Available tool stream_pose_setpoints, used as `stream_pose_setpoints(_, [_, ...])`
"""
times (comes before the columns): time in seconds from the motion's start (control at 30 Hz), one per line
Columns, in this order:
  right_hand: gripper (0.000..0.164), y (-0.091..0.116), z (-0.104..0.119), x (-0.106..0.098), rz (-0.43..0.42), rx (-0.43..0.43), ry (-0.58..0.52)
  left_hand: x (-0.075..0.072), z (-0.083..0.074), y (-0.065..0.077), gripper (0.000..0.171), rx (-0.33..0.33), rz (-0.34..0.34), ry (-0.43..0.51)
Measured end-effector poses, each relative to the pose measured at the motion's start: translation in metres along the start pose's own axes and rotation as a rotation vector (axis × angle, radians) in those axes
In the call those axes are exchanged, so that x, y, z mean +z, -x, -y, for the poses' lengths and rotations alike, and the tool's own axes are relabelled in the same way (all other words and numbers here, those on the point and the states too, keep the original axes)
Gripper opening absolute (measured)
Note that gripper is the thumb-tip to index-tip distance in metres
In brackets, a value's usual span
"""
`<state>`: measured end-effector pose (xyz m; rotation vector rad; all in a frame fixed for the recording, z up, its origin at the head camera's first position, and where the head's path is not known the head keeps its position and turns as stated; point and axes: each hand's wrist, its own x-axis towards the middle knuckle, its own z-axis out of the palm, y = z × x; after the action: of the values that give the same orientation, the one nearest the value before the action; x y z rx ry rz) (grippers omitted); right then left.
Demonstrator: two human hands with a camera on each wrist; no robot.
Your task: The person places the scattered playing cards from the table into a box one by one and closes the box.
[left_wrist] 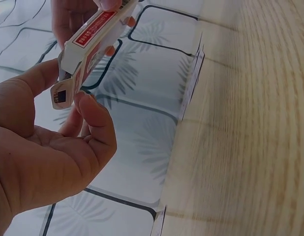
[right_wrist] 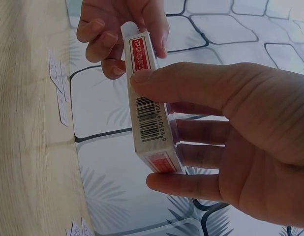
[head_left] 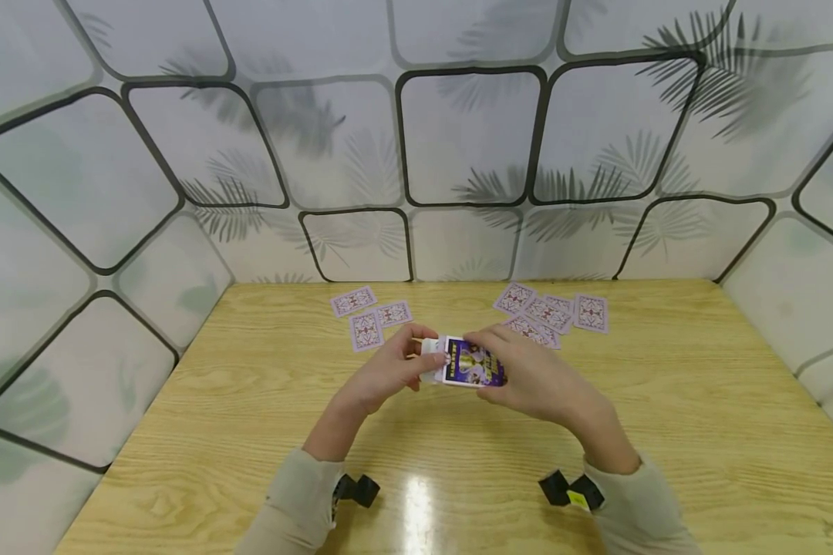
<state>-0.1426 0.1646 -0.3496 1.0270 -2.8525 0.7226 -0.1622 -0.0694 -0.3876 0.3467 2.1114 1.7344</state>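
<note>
A playing card box (head_left: 470, 364) with a purple and yellow printed face is held up over the table between both hands. My right hand (head_left: 537, 378) grips it along its narrow sides, thumb on the barcode side (right_wrist: 148, 118) and fingers on the opposite one. At the box's left end, my left hand (head_left: 385, 371) pinches the opened end between thumb and a curled finger. A tuck flap (left_wrist: 62, 94) sticks out there, and the left fingertips lie right at it. What is inside the box is hidden.
Three face-down cards (head_left: 366, 330) lie apart at the back left of the wooden table (head_left: 305, 401). Several more face-down cards (head_left: 550, 313), partly overlapping, lie at the back right. A patterned cloth wall (head_left: 468, 139) rises behind the table and at its sides.
</note>
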Motion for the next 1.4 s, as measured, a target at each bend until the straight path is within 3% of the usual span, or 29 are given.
stream_pose_setpoints(0.9, [0.067, -0.001, 0.000, 0.003, 0.008, -0.006, -0.007, -0.003, 0.002, 0.001, 0.045, -0.019, 0.050, -0.012])
stream_pose_setpoints(1.1, [0.068, 0.000, -0.005, 0.001, -0.008, -0.012, -0.006, -0.017, -0.003, 0.006, 0.043, 0.019, 0.021, 0.015])
stream_pose_setpoints(1.23, [0.069, 0.003, -0.008, -0.001, -0.018, 0.004, -0.004, -0.032, -0.002, 0.006, 0.042, 0.022, -0.033, 0.026])
stream_pose_setpoints(1.4, [0.069, 0.003, -0.011, -0.001, -0.029, 0.011, 0.000, -0.059, 0.004, 0.008, 0.039, 0.013, -0.147, -0.073])
